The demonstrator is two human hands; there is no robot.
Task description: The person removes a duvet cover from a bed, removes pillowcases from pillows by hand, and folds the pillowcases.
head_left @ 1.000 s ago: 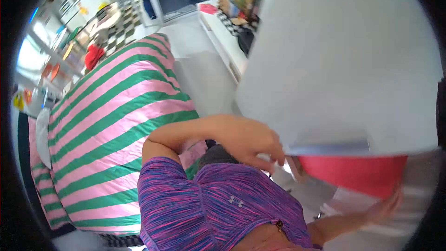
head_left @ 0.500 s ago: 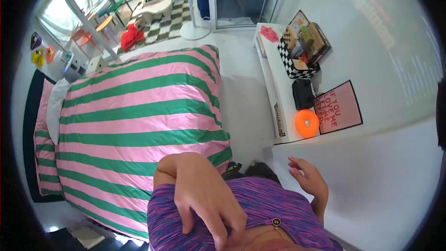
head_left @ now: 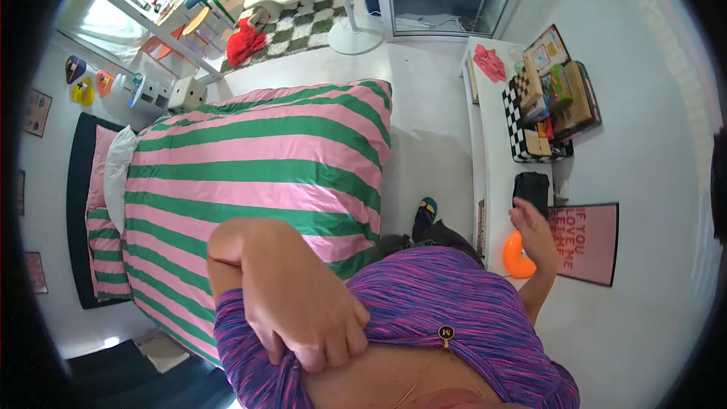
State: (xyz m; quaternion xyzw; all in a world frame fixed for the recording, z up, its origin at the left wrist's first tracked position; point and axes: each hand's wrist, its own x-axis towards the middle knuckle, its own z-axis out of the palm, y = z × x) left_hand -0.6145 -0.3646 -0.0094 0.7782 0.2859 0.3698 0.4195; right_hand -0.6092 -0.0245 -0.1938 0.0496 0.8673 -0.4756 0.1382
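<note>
My left hand [head_left: 307, 310] is bent in toward my chest, its fingers curled on the neckline of the purple and blue striped shirt [head_left: 432, 288] that I wear. The fabric bunches under the fingers and its edge is pulled aside. A round pendant [head_left: 446, 332] marked M hangs at the neckline. My right hand [head_left: 535, 236] is raised on the right with fingers apart and nothing in it. Behind it, partly covered, are a round orange object [head_left: 516, 257] and a black pouch [head_left: 531, 191] on the white shelf unit [head_left: 492, 117].
A bed with a pink and green striped cover [head_left: 257, 174] lies to my left. On the shelf, a checkered box [head_left: 522, 129] holds board games, near a pink cloth [head_left: 490, 63]. A framed poster [head_left: 587, 242] leans at the wall. A white fan [head_left: 356, 34] stands ahead.
My left hand has shifted left and its fingers have closed on the neckline, drawing it aside. My right hand has risen in front of the shelf. The view has moved, and a foot now shows.
</note>
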